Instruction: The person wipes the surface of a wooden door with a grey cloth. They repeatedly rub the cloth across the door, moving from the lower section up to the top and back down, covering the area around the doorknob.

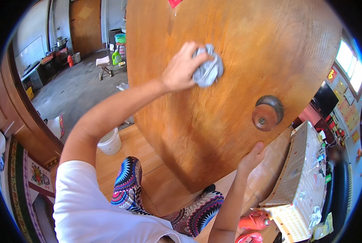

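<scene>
A brown wooden door (225,117) stands in front of me and fills the middle of the view. Bunched in my left hand (184,69) is a grey-blue cloth (208,68), pressed against the door's upper part, with the fingers closed round it. My right hand (252,157) grips the door's edge below the round knob (266,113); its thumb shows while the other fingers are partly hidden. The knob is dark brown wood with a metal keyhole. At the door's top a scrap of red paper (174,3) clings to the surface.
A white bucket (109,142) stands on the tiled floor left of the door. To the right is a table (290,162) under a checked cloth, with a red flask (254,221) beside it. Through the doorway are a small stool (103,62) and a green jug (116,57).
</scene>
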The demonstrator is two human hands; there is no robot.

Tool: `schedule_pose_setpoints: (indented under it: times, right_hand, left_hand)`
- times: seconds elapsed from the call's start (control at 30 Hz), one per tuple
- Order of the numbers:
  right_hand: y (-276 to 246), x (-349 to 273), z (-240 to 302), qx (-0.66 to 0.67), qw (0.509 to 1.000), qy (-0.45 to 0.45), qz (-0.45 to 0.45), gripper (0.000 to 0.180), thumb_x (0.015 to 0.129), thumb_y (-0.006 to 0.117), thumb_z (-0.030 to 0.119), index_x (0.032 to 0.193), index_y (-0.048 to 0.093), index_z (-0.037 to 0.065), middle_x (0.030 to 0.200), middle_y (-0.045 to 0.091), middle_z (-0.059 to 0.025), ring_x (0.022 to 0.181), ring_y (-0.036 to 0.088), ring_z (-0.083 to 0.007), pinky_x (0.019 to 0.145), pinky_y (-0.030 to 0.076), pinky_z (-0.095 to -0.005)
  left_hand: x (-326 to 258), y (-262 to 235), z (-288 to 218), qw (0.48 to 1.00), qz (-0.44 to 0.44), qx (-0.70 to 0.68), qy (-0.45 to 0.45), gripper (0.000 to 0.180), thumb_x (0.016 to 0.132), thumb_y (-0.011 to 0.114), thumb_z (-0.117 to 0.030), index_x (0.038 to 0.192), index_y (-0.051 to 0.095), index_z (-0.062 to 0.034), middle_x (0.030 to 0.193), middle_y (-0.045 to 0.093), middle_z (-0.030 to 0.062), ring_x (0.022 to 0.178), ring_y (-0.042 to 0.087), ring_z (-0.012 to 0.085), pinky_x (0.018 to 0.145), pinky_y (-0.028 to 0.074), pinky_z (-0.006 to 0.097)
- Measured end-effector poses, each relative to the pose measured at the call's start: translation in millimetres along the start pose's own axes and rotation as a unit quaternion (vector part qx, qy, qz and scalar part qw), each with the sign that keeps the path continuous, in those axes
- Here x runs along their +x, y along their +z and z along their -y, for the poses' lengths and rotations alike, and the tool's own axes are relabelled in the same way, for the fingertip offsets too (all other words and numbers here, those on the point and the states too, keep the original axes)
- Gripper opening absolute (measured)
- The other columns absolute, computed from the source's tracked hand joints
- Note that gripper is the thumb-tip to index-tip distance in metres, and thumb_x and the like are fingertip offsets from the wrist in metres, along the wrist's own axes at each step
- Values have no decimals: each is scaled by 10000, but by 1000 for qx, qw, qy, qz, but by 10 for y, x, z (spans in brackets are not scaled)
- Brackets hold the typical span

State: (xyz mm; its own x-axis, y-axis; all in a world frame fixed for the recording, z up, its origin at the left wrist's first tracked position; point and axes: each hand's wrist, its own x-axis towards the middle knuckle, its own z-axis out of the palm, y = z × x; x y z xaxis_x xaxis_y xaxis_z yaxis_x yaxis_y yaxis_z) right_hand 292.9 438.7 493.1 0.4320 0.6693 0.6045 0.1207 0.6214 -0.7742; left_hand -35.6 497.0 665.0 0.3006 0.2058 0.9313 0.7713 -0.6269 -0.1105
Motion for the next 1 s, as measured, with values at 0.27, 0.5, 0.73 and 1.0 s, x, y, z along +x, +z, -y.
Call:
schedule_pose_setpoints:
  times: [0.27, 0.5, 0.73, 1.0]
  right_hand:
    - [277, -47, 198, 49, 998, -33, 14, 687, 1029, 556, 557, 1340, 535, -54, 1249, 618, -116, 1146, 573, -209, 1020, 435, -342]
    - [66, 21, 144, 35, 999, -29, 8, 651, 1039, 567, 507, 1365, 520, -54, 1296, 617, -133, 1180, 572, -221, 1037, 426, -346]
    - [142, 16, 198, 38, 999, -39, 3, 642, 1041, 577, 480, 1365, 510, -69, 1257, 640, -139, 1145, 596, -232, 1007, 452, -351]
    - [326, -102, 341, 46, 997, -51, 25, 614, 1037, 578, 480, 1318, 534, -65, 1212, 662, -153, 1099, 613, -244, 977, 466, -365]
  left_hand:
    - [2472, -601, -284, 946, -305, -102, -43, 416, 992, 566, -378, 1201, 561, -18, 1083, 605, 259, 993, 586, 456, 959, 462, 493]
    - [1202, 213, -805, 975, -167, 1, 148, 473, 786, 719, -106, 1253, 653, -135, 1274, 569, 141, 1170, 544, 376, 970, 454, 475]
    - [765, -46, -376, 925, 49, 94, 364, 420, 820, 689, -148, 1235, 655, -209, 1228, 597, 75, 1157, 575, 302, 918, 491, 435]
    - [2820, -432, -933, 932, -322, -12, 165, 330, 805, 633, -1, 1132, 591, -19, 1168, 552, 232, 1116, 520, 441, 967, 433, 502]
